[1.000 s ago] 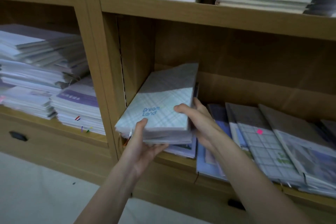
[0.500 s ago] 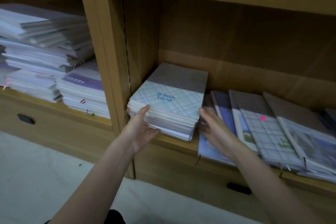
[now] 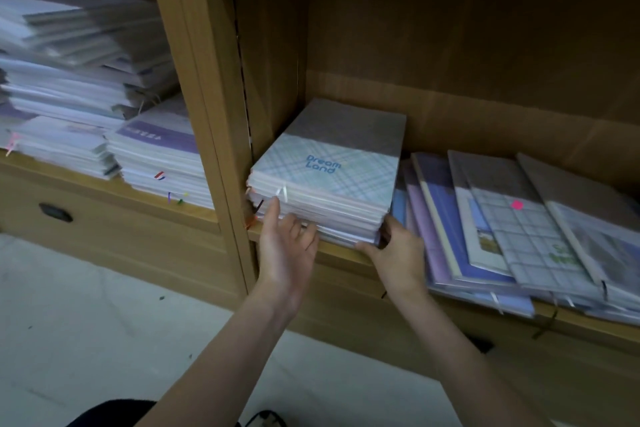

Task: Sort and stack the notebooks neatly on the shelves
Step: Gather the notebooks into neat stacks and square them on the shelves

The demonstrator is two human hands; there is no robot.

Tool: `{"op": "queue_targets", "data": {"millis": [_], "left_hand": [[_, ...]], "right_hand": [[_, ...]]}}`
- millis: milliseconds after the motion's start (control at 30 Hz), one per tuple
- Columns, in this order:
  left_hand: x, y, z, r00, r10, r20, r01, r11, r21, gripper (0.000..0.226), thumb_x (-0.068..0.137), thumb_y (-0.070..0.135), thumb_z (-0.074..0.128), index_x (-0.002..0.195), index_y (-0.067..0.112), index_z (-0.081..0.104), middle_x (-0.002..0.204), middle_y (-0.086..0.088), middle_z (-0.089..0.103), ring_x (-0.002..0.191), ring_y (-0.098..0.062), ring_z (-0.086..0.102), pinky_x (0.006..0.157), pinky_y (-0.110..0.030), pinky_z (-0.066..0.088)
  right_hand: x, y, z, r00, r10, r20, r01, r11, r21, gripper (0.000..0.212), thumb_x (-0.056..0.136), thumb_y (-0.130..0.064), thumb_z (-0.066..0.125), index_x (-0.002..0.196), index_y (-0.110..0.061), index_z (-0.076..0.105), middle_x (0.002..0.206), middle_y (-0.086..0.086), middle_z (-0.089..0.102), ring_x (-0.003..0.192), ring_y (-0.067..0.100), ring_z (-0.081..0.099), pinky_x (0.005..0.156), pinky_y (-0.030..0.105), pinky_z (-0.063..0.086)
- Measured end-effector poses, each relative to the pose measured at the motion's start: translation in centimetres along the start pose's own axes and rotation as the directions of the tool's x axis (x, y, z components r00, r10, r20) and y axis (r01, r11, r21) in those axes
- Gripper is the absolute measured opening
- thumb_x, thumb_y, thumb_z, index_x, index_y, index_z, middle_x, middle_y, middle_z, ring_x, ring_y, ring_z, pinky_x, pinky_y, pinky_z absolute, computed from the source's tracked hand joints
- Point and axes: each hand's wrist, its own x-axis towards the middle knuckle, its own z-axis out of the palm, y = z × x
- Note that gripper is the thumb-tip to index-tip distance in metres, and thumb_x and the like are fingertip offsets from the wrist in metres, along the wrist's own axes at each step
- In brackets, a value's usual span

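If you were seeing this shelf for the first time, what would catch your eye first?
The "Dream Land" stack in the middle bay's left corner, with the left hand touching its front and the right hand at its right corner. Right of it, fanned notebooks slump sideways, one with a pink sticker.

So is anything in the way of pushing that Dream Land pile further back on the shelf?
Nothing visible. Behind the Dream Land pile the shelf looks bare to the back wall. Both hands, left hand and right hand, already touch its front.

You can read "Dream Land" in blue letters on the plaid cover of the top notebook (image 3: 332, 163); green lettering on a notebook at 3 o'clock stays illegible.
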Motion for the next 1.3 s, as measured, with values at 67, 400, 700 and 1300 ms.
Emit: {"op": "queue_targets", "data": {"millis": [67,400,700,1300], "left_hand": [[0.4,-0.6,0.2,0.998,0.031,0.046,-0.033,0.998,0.050,0.063,0.094,0.049,0.038,0.143,0.010,0.033,0.136,-0.003,0.050,0.119,-0.015,0.051,0.103,-0.027,0.035],[0.0,1.7,-3.1,0.986,0.162,-0.048,-0.102,0.795,0.598,0.059,0.095,0.053,0.036,0.145,0.023,0.032,0.141,0.011,0.037,0.135,-0.015,0.033,0.113,-0.032,0.021],[-0.5,0.4,-3.0,0.953,0.204,0.225,-0.293,0.429,0.854,0.080,0.093,0.017,0.053,0.150,0.019,-0.004,0.157,0.004,-0.004,0.144,-0.011,0.005,0.112,-0.022,0.010],[1.6,0.4,-2.5,0.978,0.201,-0.048,-0.089,0.620,0.780,0.071,0.094,0.023,0.051,0.151,0.020,0.008,0.156,-0.002,0.019,0.139,-0.023,0.026,0.114,-0.034,0.022]], "right_hand": [[0.1,-0.2,-0.4,1.000,0.010,-0.005,-0.010,1.000,-0.029,0.046,0.074,-0.016,0.078,0.116,-0.007,0.061,0.103,0.007,0.069,0.096,0.020,0.062,0.075,0.018,0.040],[-0.4,-2.7,-3.8,0.968,-0.002,0.251,-0.061,0.969,0.241,0.105,0.073,-0.019,0.079,0.150,-0.025,0.009,0.149,-0.007,0.032,0.134,0.015,0.034,0.103,0.028,0.034],[0.3,-4.0,-3.6,0.961,-0.117,0.250,0.058,0.971,0.233,0.084,0.078,-0.018,0.073,0.148,-0.024,0.025,0.136,-0.011,0.036,0.123,0.002,0.034,0.089,0.002,0.030],[5.7,-4.5,-2.6,0.894,-0.002,0.449,-0.338,0.655,0.676,0.111,0.059,-0.074,0.066,0.149,-0.029,0.019,0.148,-0.003,0.039,0.134,0.016,0.040,0.113,0.046,0.030]]}}
